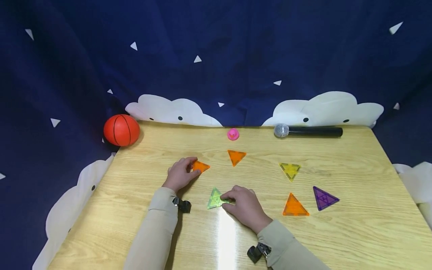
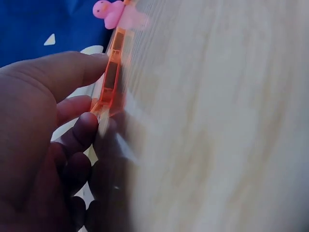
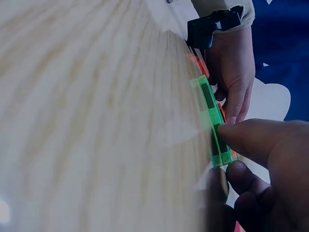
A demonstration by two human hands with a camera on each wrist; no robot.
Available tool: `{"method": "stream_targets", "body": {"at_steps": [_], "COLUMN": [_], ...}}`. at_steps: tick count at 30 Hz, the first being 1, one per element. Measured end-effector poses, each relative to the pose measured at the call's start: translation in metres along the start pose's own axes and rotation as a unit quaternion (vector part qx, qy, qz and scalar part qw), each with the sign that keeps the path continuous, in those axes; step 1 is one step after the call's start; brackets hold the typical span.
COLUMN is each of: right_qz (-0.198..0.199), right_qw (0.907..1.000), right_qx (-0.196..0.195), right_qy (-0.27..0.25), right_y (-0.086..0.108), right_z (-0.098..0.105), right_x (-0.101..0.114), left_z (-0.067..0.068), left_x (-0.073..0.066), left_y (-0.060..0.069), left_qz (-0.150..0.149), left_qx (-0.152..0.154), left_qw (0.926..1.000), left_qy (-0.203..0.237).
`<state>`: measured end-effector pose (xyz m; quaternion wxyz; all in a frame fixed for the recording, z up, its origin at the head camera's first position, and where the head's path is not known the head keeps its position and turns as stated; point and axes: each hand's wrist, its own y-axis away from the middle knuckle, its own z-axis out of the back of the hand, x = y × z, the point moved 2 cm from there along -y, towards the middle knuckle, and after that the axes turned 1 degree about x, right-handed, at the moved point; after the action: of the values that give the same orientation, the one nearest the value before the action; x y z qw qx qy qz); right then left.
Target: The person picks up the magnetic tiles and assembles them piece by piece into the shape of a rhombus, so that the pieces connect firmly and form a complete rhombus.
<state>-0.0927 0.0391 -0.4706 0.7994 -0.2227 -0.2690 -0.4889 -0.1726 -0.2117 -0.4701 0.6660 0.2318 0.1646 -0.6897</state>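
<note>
On the left, my left hand (image 1: 179, 174) pinches a translucent orange triangular magnetic tile (image 1: 202, 166) between thumb and fingers, with the tile flat at the table surface. The left wrist view shows the edge of this orange tile (image 2: 112, 72) between thumb and fingertips. Nearer to me, my right hand (image 1: 245, 207) holds a light green triangular magnetic tile (image 1: 214, 200) by its right corner. In the right wrist view the thumb lies on the edge of the green tile (image 3: 208, 108), and fingers are at its corner. The fingers partly cover both tiles.
Beyond the hands lie another orange tile (image 1: 236, 156) and a pink rubber duck (image 1: 233, 134). To the right are a yellow tile (image 1: 290, 171), a purple tile (image 1: 324, 198) and an orange tile (image 1: 294, 206). A microphone (image 1: 314, 131) and a red ball (image 1: 121, 130) sit along the back.
</note>
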Motion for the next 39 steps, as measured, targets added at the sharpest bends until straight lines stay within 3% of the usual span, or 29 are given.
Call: {"method": "stream_targets", "body": {"at_steps": [6, 15, 23, 35, 39], "right_qz": [-0.009, -0.024, -0.042, -0.055, -0.062], "right_qw": [0.9999, 0.9996, 0.9988, 0.9981, 0.9978], "right_qx": [0.003, 0.009, 0.016, 0.022, 0.019], "right_qy": [-0.008, -0.010, -0.019, -0.018, -0.016], "right_y": [0.002, 0.012, 0.019, 0.030, 0.033], "right_z": [0.002, 0.011, 0.020, 0.023, 0.023], "right_x": [-0.002, -0.009, -0.010, -0.013, -0.014], "left_z": [0.000, -0.010, -0.007, -0.013, -0.015], "left_x": [0.001, -0.001, -0.007, -0.011, -0.018], "left_y": [-0.002, -0.002, -0.001, 0.014, 0.021], "left_qz": [0.004, 0.003, -0.003, -0.021, -0.028], "left_qx": [0.006, 0.008, 0.007, -0.007, -0.004], "left_qw": [1.0000, 0.9993, 0.9984, 0.9993, 0.9989], "left_qy": [0.007, 0.037, 0.055, 0.031, 0.038]}}
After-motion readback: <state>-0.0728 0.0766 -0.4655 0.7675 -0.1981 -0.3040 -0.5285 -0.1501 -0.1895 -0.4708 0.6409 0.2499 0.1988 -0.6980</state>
